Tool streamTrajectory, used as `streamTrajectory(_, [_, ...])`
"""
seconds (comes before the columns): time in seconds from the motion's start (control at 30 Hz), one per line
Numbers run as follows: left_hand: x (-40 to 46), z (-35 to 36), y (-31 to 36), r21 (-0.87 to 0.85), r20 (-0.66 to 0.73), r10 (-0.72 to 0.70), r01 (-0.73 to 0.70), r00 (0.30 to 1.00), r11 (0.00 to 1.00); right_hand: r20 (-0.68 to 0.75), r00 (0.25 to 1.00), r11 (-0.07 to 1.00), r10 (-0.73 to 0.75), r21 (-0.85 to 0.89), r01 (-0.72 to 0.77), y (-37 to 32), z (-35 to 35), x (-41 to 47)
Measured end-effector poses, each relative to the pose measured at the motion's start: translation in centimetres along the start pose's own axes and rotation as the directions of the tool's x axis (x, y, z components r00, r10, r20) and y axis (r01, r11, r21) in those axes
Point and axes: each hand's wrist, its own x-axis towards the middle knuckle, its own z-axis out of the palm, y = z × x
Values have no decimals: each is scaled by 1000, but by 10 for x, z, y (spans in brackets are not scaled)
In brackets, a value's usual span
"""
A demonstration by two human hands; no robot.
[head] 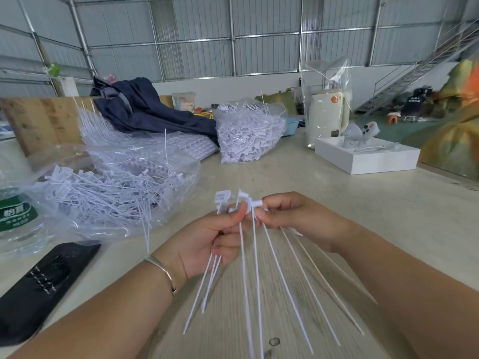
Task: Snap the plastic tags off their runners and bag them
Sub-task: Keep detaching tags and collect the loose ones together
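We see the left hand (pixel 207 239) and right hand (pixel 290 218) pinching white tags (pixel 243 255) with curled fingers. Heads point up and away, tails fanning down toward us over the table (pixel 388 208). The exact tag count is probably blurred.

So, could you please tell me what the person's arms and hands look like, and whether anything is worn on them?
Both forearms are bare, with no sleeves or gloves in view. The left hand has a thin, plain metal bangle, silver-toned with a warmer tint at its lower end, sitting loosely at the wrist. The right hand and its wrist carry nothing visible. Fingernails look short and unpainted.
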Motion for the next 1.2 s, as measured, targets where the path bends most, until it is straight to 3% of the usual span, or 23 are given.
streamTrajectory(0.2, [3,-2,1,-55,-43,8,-11,999,998,42,999,1000,7,25,-8,0,2,0])
streamTrajectory(0.37, [7,-9,6,-126,-267,80,-117,960,985,-149,988,999,48,1,-48,2,-4,2])
streamTrajectory(0.5, [6,-14,5,-47,-387,-11,-8,922,999,-223,970,994,100,62,-88,10,-15,3])
streamTrajectory(0.77, [5,-6,0,293,-478,45,111,877,950,-152,978,989,143,59,-136,11,-13,3])
streamTrajectory(0.9, [7,-12,-2,233,-524,27,112,851,966,-94,984,988,154,-16,-156,11,-13,1])
streamTrajectory(1.07, [12,-12,-6,262,-603,108,68,790,963,-83,988,987,130,-84,-137,14,-11,1])
streamTrajectory(1.2, [13,-10,-7,174,-597,96,12,797,985,-88,989,989,122,-73,-129,16,-11,-1])
